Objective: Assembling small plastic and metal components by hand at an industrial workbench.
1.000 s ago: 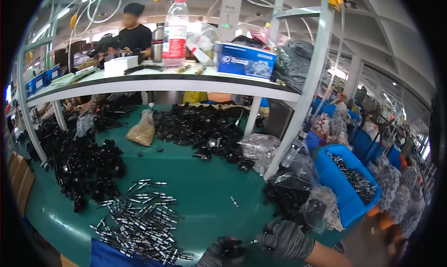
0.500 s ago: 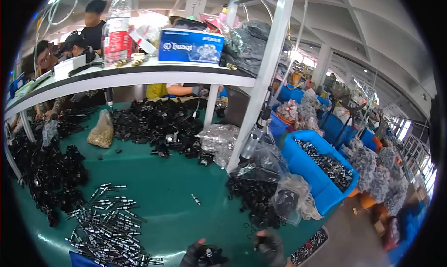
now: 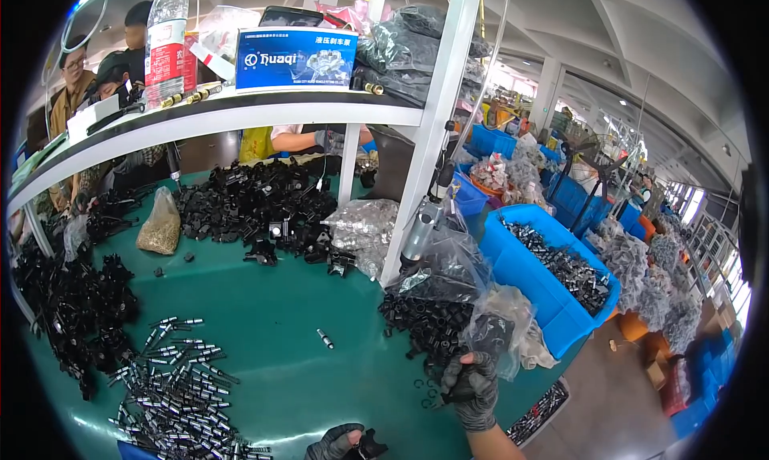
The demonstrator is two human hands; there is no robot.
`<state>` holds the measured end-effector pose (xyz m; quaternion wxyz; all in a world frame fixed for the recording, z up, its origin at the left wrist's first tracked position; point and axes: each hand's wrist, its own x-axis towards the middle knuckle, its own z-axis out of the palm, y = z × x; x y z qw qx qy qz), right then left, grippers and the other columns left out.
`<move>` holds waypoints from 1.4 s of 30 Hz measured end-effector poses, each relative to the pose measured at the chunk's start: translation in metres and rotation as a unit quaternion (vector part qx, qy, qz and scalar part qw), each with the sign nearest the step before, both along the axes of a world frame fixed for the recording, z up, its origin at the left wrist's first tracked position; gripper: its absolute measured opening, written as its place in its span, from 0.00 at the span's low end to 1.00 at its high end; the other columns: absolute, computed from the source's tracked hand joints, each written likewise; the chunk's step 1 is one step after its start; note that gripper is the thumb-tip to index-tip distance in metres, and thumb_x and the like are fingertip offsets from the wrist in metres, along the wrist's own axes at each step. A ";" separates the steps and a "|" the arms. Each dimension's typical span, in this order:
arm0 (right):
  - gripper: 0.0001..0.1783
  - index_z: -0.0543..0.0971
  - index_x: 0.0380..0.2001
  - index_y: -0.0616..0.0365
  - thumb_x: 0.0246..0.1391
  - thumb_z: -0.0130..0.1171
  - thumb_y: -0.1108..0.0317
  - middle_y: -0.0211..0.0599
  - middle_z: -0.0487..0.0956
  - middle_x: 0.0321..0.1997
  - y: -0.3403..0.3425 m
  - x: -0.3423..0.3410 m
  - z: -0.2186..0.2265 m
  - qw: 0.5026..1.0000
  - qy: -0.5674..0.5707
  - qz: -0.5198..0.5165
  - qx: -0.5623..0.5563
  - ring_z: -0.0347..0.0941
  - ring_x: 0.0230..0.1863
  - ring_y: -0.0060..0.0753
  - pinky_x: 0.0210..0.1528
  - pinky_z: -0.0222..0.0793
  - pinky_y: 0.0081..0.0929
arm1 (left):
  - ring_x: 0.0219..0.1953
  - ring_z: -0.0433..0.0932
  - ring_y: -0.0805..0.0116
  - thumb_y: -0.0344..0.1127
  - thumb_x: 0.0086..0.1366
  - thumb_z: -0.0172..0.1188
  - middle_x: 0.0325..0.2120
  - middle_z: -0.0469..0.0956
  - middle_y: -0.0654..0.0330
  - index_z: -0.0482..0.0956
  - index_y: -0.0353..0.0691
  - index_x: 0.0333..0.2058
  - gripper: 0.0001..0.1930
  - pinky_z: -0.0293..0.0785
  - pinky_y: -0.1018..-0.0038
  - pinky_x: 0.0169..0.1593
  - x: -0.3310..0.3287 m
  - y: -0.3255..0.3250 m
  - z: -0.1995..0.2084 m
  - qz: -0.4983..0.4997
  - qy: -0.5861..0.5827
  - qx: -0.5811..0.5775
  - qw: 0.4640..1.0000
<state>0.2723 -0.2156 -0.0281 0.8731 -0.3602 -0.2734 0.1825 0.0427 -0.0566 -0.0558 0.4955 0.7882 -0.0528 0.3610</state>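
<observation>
Right hand (image 3: 473,388): gloved in grey, its grip was curled shut around a small black part (image 3: 458,394) at the near edge of the heap of black cylindrical pieces (image 3: 420,324), just above the tabletop.
Left hand (image 3: 336,444): also gloved, it sat at the lower edge of the view with its grip closed on a black bracket-like part (image 3: 370,445); how tightly could not be told.
Black cylindrical pieces: they lay piled on the green tabletop (image 3: 264,316), spilling from a clear plastic bag (image 3: 456,272) beside the white upright post (image 3: 428,131).
Loose rings (image 3: 424,388): a few small black ones lay scattered just left of the right hand.
Silver pins (image 3: 172,380): a wide scatter covered the tabletop to the left of both hands, with one stray pin (image 3: 324,338) lying apart near the middle.
Black moulded parts (image 3: 256,203): heaps ran along the far side and the left rim of the tabletop.
Blue bin (image 3: 553,276): holding dark metal pieces, it stood to the right, off the tabletop edge.
Shelf (image 3: 224,111): overhead, it carried a plastic bottle (image 3: 167,35) and a blue box (image 3: 296,58).
Other people (image 3: 88,75): they worked across the tabletop, behind the shelf.
</observation>
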 end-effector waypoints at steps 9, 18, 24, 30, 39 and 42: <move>0.20 0.73 0.48 0.56 0.54 0.61 0.62 0.37 0.75 0.39 0.007 0.002 -0.004 1.000 -0.003 -0.007 0.006 0.73 0.35 0.32 0.32 0.73 0.28 | 0.38 0.80 0.62 0.18 0.54 0.63 0.38 0.77 0.56 0.55 0.55 0.68 0.46 0.77 0.69 0.41 0.002 0.001 0.004 0.011 -0.005 0.004 1.000; 0.20 0.73 0.51 0.51 0.54 0.60 0.64 0.32 0.73 0.38 0.053 -0.007 0.001 0.999 -0.003 -0.018 -0.046 0.71 0.32 0.25 0.30 0.70 0.22 | 0.37 0.79 0.61 0.19 0.53 0.66 0.43 0.76 0.53 0.58 0.52 0.67 0.44 0.77 0.70 0.41 -0.001 0.002 -0.007 -0.037 -0.001 -0.038 0.999; 0.22 0.71 0.54 0.52 0.55 0.58 0.65 0.33 0.73 0.40 0.056 -0.006 -0.003 0.994 -0.021 -0.032 -0.099 0.73 0.35 0.28 0.31 0.74 0.25 | 0.39 0.80 0.60 0.21 0.53 0.68 0.44 0.75 0.52 0.65 0.48 0.62 0.38 0.77 0.68 0.41 0.000 0.004 0.008 -0.002 0.006 0.006 1.000; 0.23 0.69 0.54 0.50 0.54 0.58 0.65 0.30 0.70 0.36 0.061 -0.043 -0.009 0.961 -0.110 -0.215 -0.138 0.67 0.31 0.24 0.34 0.70 0.23 | 0.42 0.80 0.60 0.26 0.53 0.70 0.46 0.75 0.54 0.68 0.43 0.58 0.33 0.76 0.67 0.46 0.000 0.007 0.000 0.006 0.031 -0.014 0.999; 0.15 0.70 0.42 0.55 0.57 0.60 0.59 0.34 0.69 0.32 0.014 -0.073 0.008 0.990 -0.044 0.000 -0.137 0.66 0.31 0.24 0.32 0.66 0.24 | 0.49 0.78 0.66 0.25 0.56 0.68 0.48 0.76 0.57 0.63 0.38 0.59 0.33 0.75 0.67 0.53 -0.008 -0.015 0.019 -0.104 0.211 -0.498 0.835; 0.20 0.72 0.45 0.54 0.53 0.67 0.60 0.32 0.72 0.30 0.017 -0.074 0.036 0.995 -0.026 0.031 -0.094 0.67 0.28 0.27 0.30 0.67 0.30 | 0.50 0.78 0.67 0.24 0.57 0.68 0.48 0.77 0.57 0.64 0.37 0.58 0.32 0.76 0.69 0.52 -0.007 -0.015 0.005 -0.087 0.182 -0.441 0.875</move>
